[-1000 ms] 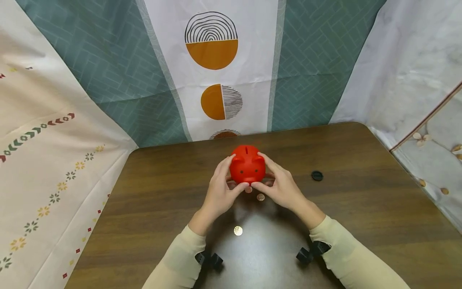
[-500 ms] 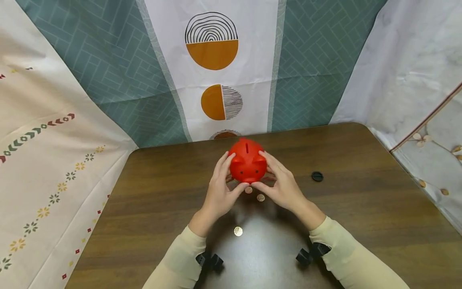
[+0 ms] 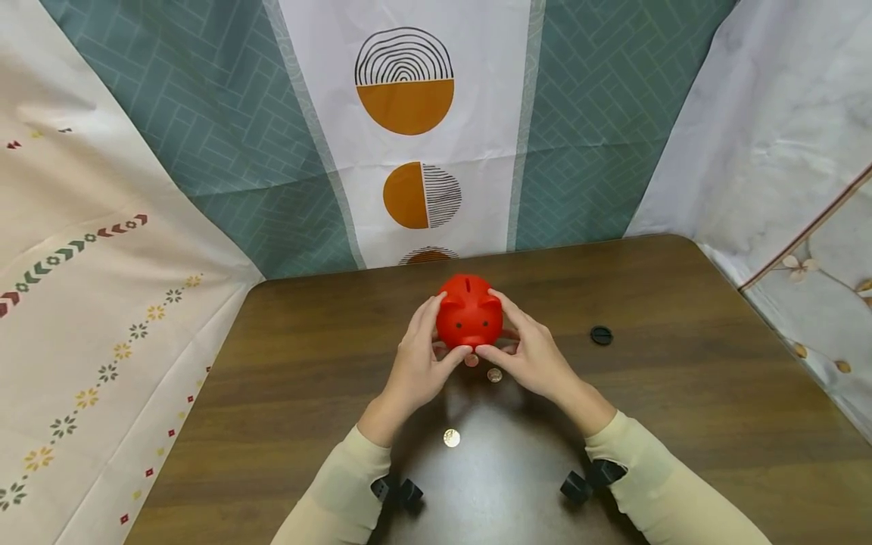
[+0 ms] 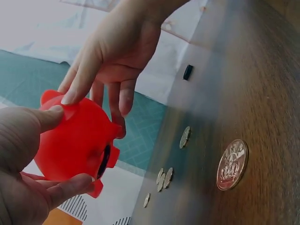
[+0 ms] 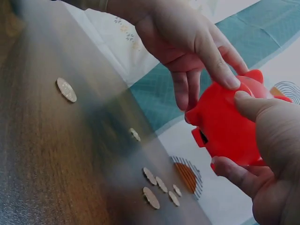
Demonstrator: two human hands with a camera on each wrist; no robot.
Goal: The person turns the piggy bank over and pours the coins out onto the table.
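A red piggy bank [image 3: 470, 314] is held up over the table, its face toward me and its coin slot on top. My left hand [image 3: 417, 367] grips its left side, thumb by the snout. Opposite, my right hand [image 3: 534, 354] grips the other side in the same way. Both wrist views show the bank clear of the tabletop, with a dark round hole [image 4: 104, 161] in its underside. Several coins lie below on the wood, among them a large-looking near coin [image 4: 232, 165] and a small cluster [image 5: 161, 184] farther back. The bank hides part of the cluster in the head view.
A round black plug [image 3: 602, 335] lies on the brown wooden table [image 3: 681, 393] to the right of the hands. One gold coin [image 3: 452, 437] is between the forearms. Patterned cloths [image 3: 586, 113] hang at the back and both sides.
Half a second ago the piggy bank tipped and rose slightly between my hands, and now it is back at its former tilt. The coins in the head view lie as before.
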